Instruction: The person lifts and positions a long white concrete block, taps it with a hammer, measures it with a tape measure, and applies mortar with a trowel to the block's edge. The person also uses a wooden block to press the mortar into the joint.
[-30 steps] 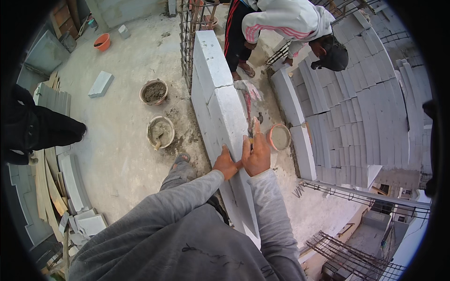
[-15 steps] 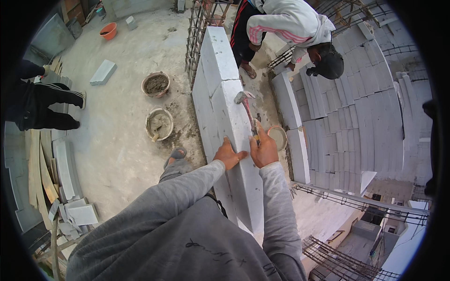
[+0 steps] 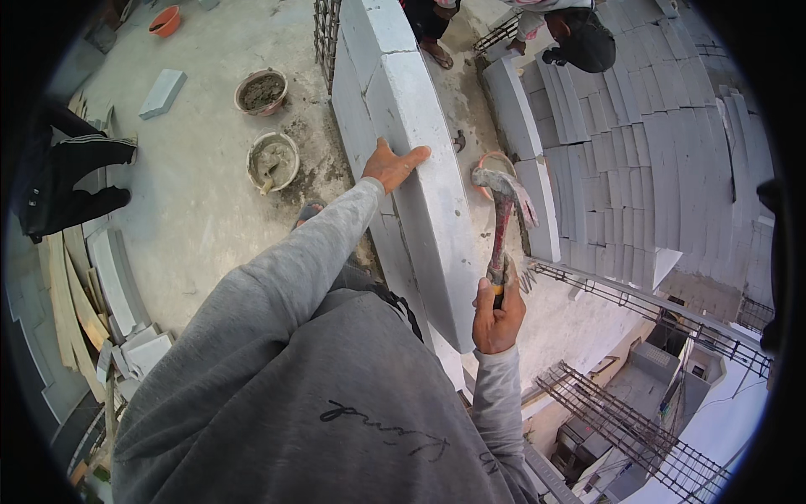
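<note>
A low wall of pale grey blocks (image 3: 430, 197) runs away from me, its top faces just in front of my body. My left hand (image 3: 395, 166) rests on its upper left edge, thumb stretched across the top and fingers spread down the side. Off the wall's right side, my right hand (image 3: 499, 323) is wrapped around the lower handle of a claw hammer (image 3: 501, 225). The hammer points upward, with its worn metal head at the far end and red on the handle. Behind that head a round bucket (image 3: 502, 155) is partly hidden.
Left of the wall stand a mortar bucket (image 3: 296, 168) and a tub of darker mix (image 3: 270, 111). A person in a dark cap (image 3: 588, 40) bends beyond the wall, near stacked blocks (image 3: 621, 176). Another person in dark trousers (image 3: 80, 172) is far left. Rebar cages (image 3: 638, 428) lie lower right.
My right hand has drawn the hammer back toward me and right, away from the wall top. My left hand stays on the blocks, now farther from the right one. The view has shifted.
</note>
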`<state>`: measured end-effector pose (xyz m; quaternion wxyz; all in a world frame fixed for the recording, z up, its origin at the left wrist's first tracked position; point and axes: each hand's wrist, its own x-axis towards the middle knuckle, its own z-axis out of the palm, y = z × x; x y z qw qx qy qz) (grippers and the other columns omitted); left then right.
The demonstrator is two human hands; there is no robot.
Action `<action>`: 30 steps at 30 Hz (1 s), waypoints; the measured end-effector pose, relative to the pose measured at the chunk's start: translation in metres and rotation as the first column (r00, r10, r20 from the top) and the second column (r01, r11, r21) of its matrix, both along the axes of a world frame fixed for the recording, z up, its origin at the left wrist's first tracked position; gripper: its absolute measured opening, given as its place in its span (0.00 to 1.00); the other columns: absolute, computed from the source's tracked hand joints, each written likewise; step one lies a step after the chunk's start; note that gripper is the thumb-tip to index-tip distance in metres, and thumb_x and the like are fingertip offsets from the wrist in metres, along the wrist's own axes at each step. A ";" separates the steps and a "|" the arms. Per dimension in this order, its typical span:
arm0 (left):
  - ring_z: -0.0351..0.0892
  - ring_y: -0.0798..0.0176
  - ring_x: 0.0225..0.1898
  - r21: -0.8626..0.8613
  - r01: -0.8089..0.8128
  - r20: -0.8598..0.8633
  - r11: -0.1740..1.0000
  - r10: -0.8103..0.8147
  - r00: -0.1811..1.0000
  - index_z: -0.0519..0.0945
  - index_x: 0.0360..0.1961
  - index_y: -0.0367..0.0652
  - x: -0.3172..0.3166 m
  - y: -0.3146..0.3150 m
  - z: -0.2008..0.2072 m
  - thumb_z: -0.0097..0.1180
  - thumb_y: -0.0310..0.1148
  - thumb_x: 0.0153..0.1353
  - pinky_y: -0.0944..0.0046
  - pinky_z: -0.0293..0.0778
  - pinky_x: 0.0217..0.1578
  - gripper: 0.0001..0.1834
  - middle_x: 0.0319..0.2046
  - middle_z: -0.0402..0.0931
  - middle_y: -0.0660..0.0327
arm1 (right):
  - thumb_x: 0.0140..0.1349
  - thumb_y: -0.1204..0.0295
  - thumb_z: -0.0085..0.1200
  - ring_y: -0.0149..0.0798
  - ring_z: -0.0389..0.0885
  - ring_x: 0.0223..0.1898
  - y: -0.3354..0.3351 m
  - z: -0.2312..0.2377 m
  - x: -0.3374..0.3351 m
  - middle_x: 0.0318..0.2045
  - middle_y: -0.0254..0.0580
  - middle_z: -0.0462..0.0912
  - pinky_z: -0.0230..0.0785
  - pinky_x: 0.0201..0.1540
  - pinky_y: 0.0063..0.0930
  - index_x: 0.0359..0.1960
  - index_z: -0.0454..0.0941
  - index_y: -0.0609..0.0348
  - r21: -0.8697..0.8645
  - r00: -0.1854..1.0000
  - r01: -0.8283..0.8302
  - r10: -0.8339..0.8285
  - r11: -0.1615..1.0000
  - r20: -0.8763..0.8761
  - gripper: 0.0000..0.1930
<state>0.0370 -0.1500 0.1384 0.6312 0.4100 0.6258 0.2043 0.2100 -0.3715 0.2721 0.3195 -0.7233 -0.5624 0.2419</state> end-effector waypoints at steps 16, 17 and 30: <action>0.59 0.41 0.69 0.281 -0.008 -0.168 0.960 0.058 0.984 0.38 0.70 0.21 0.011 0.016 -0.003 0.72 0.49 0.46 0.59 0.59 0.67 0.68 0.68 0.53 0.31 | 0.64 0.72 0.54 0.54 0.82 0.33 -0.065 -0.029 0.006 0.36 0.55 0.79 0.76 0.34 0.41 0.65 0.67 0.58 -0.033 0.980 -0.037 0.042 0.999 0.193 0.26; 0.59 0.41 0.69 0.313 -0.013 -0.119 0.950 0.053 0.991 0.38 0.70 0.20 0.011 0.017 -0.004 0.73 0.48 0.45 0.59 0.59 0.67 0.68 0.68 0.53 0.31 | 0.65 0.70 0.53 0.54 0.82 0.31 -0.069 -0.029 0.005 0.34 0.54 0.79 0.76 0.33 0.42 0.65 0.67 0.56 -0.114 0.976 0.023 0.002 0.993 0.217 0.26; 0.52 0.40 0.70 -0.227 -0.191 0.157 0.955 0.230 0.961 0.52 0.73 0.51 -0.049 -0.008 -0.057 0.45 0.70 0.61 0.22 0.52 0.61 0.49 0.71 0.48 0.46 | 0.63 0.69 0.51 0.48 0.74 0.50 0.002 -0.060 -0.011 0.46 0.48 0.75 0.65 0.51 0.43 0.62 0.74 0.42 -0.063 0.917 0.030 -0.002 0.998 0.400 0.24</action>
